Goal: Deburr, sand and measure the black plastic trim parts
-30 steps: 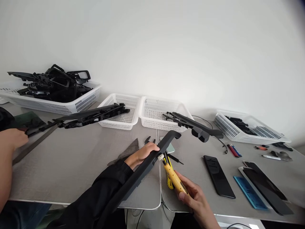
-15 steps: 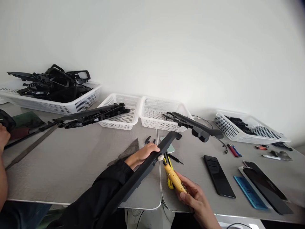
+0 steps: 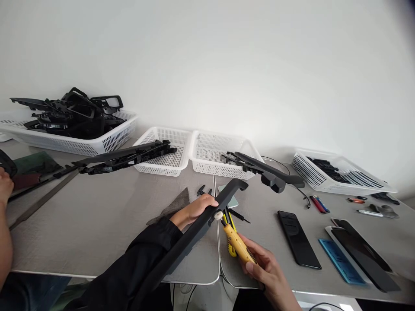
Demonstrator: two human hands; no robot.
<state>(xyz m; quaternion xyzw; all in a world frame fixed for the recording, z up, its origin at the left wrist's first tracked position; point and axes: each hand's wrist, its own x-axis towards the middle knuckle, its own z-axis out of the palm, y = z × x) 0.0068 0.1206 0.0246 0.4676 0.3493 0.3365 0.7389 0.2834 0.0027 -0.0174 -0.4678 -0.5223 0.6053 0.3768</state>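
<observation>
My left hand (image 3: 194, 211) is closed around a long black plastic trim piece (image 3: 191, 235), which slants from the lower left up to a hooked far end. In my right hand (image 3: 264, 268) is a yellow rotary tool (image 3: 239, 244), gripped along its body. Its round off-white polishing wheel (image 3: 218, 214) meets the edge of the trim piece just below my left thumb. A yellow utility knife (image 3: 232, 250) lies on the table partly behind the tool. Beside my left hand rest a grey cloth (image 3: 171, 207) and a dark caliper (image 3: 201, 190), partly covered.
White baskets (image 3: 168, 170) line the wall, one heaped with black plastic parts (image 3: 78, 114). More trim pieces (image 3: 269, 170) lean on the middle baskets. To the right lie a black phone (image 3: 298, 239), a blue tray (image 3: 342, 261) and markers (image 3: 319, 204). Another person's hand (image 3: 5, 185) is at far left.
My hands, the trim piece and the tool stay almost in place, with the wheel shifted very slightly. The other person's hand at far left has moved a little.
</observation>
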